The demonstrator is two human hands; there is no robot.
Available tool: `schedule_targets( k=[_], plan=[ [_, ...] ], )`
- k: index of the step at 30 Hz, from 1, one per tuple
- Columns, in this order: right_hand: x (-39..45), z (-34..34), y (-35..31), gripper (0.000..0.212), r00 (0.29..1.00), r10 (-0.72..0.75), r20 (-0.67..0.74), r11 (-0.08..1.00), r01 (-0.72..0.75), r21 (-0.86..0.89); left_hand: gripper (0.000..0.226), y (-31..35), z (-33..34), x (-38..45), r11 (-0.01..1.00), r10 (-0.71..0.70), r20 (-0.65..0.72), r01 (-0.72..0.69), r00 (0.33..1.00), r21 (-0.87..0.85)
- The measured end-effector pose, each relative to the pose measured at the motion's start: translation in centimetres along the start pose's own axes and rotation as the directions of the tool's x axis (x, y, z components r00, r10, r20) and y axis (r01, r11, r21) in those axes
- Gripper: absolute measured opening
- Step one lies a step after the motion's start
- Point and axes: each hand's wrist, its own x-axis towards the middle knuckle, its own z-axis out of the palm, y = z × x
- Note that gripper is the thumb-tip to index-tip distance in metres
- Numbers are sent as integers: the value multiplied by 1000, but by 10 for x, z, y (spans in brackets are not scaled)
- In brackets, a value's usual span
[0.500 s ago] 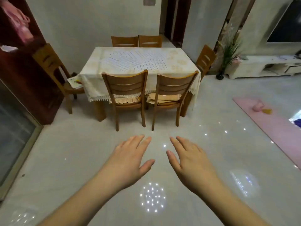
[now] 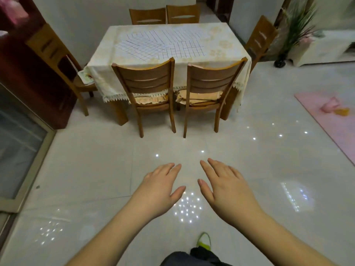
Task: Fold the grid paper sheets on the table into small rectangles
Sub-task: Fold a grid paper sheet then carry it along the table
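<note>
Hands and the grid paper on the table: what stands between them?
In the head view, bare floor, then two wooden chairs separate the hands from the grid paper.

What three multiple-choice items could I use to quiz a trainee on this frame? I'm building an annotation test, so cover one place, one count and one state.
1. Where do the grid paper sheets lie?
A. On the floor
B. On the table's cloth
C. On a chair seat

2. How many chairs stand at the near side of the table?
A. One
B. Two
C. Four

3. What state are the left hand and right hand in?
A. Open and empty, held out above the floor
B. Pinching a sheet
C. Gripping a chair back

Answers:
1. B, since the gridded sheets lie spread flat on the tabletop.
2. B, as the near left chair and near right chair are tucked in side by side.
3. A, because the fingers are spread, touching nothing, well short of the table.
</note>
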Motion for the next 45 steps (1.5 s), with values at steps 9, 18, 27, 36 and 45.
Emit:
schedule_targets(
  k=[9,18,27,36,45],
  plan=[
    [72,-17,69,59,997,6,78,994,-15,109,65,44,-16,90,997,-47,18,46,999,59],
    [161,-27,98,57,999,-12,39,994,8,109,64,21,-43,158,989,-97,6,96,995,112],
    [286,-32,60,73,996,-85,-1,996,85,23,63,-64,-90,246,986,-131,-48,135,990,96],
    [389,-51,43,55,998,20,-61,997,-24,-73,70,-124,-138,329,995,-59,-59,63,996,72],
    [495,-69,81,52,993,36,-110,998,-42,-55,67,-137,-172,442,996,32,-137,-21,990,88]
  ],
)
